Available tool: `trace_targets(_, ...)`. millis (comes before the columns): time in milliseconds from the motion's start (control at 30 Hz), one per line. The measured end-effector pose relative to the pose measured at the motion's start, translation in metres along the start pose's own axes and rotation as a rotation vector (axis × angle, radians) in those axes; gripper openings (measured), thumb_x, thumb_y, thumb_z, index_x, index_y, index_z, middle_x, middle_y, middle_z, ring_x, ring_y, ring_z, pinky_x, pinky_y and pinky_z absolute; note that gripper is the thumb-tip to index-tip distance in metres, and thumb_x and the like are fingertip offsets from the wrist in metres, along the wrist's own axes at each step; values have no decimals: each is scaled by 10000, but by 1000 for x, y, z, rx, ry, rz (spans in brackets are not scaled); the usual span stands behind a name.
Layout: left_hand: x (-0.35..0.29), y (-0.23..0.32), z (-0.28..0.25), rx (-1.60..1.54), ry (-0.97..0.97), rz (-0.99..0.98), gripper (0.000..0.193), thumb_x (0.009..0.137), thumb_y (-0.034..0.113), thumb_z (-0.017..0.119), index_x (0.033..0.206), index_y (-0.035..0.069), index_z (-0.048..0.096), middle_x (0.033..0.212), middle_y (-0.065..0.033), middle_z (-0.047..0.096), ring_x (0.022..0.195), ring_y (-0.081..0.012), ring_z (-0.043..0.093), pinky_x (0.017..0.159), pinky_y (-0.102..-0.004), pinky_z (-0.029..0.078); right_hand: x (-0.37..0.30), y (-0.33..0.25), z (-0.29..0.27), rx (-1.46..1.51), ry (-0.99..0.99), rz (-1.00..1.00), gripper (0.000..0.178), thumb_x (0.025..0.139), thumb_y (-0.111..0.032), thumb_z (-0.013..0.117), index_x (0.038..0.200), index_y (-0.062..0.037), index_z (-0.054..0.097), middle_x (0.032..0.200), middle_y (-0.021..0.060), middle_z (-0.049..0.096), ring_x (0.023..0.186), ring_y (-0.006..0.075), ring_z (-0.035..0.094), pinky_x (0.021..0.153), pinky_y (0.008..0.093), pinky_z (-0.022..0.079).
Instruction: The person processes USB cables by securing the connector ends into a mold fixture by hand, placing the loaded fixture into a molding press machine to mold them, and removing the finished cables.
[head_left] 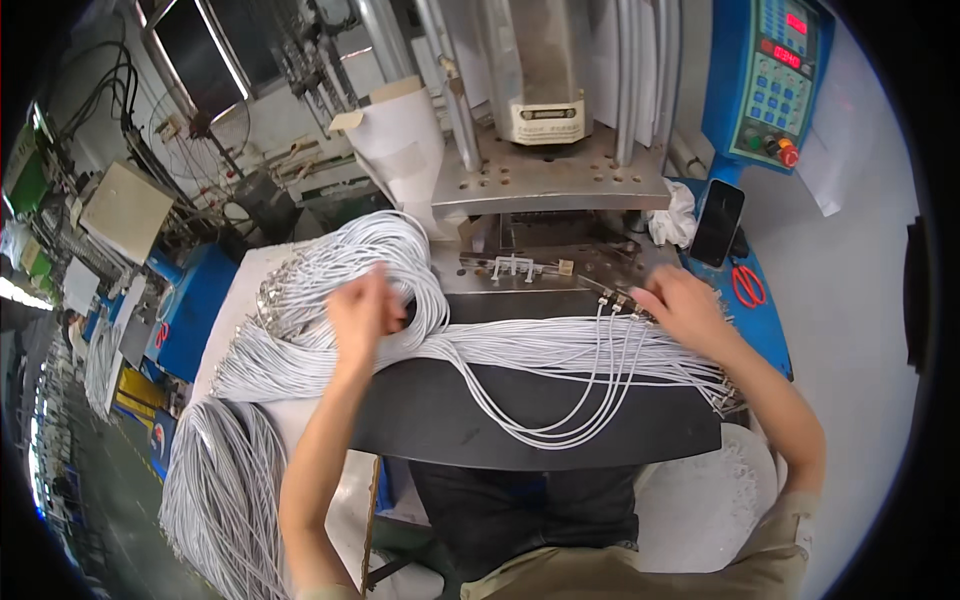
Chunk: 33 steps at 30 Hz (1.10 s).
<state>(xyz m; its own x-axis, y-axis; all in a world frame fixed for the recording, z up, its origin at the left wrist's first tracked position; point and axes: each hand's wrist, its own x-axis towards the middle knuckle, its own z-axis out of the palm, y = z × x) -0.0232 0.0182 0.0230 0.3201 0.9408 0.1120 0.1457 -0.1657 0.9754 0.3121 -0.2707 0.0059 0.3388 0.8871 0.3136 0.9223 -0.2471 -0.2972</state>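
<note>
My left hand [362, 312] is curled over the coiled bundle of white cables [395, 245], its fingers drawn together. Whatever they pinch, if anything, is hidden behind the hand. At the right, my right hand [685, 308] has its thumb and fingers closed on a narrow metal bar [612, 296]. Several white cables [545, 438] have their ends set along this bar and loop down over the black work surface [540, 400]. Behind the bar, a white moulded piece with prongs [514, 267] rests on the press bed.
A press with a steel plate [550, 190] stands in front. A blue control box [770, 90], a phone [718, 222] and red-handled scissors [747, 285] are at the right. More cables [225, 490] hang at the lower left. A round white container [710, 490] stands below right.
</note>
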Motion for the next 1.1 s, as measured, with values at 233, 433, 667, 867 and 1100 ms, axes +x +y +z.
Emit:
trace_targets(233,-97,26,178,172,-685,787,376,915,366,769,854,-4,761,819,-124,714,763,-263,694,704,-391,554,-27,12,7,102,113,-71,374,1009,-355,618,905,5,605,934,175,660,833,409,621,750,480,485)
trace_targets(433,-134,2,171,381,-606,1036,278,861,274,775,937,11,727,1013,-144,663,1002,-335,623,886,-432,492,-10,28,-11,530,-131,347,387,1050,-338,591,900,19,599,810,76,638,717,217,588,675,356,470)
trace_targets(667,-63,22,169,673,-444,1055,204,801,220,760,808,27,693,927,-142,636,917,-316,608,810,-432,480,130,32,52,754,38,343,243,1016,-280,630,1105,-65,699,996,45,702,787,127,611,669,270,473)
trace_targets(867,-5,7,224,694,-328,1046,216,775,240,758,703,51,684,829,-139,634,863,-322,632,778,-439,501,208,134,145,-214,690,-205,324,912,-163,643,1231,-124,681,1297,109,659,1176,337,628,990,483,502)
trace_targets(1100,23,24,201,626,-756,432,370,799,422,818,844,59,760,911,-162,689,942,-327,679,837,-425,538,173,85,114,-283,369,-71,361,912,-155,630,1267,-91,657,1338,134,635,1258,332,589,1024,468,484)
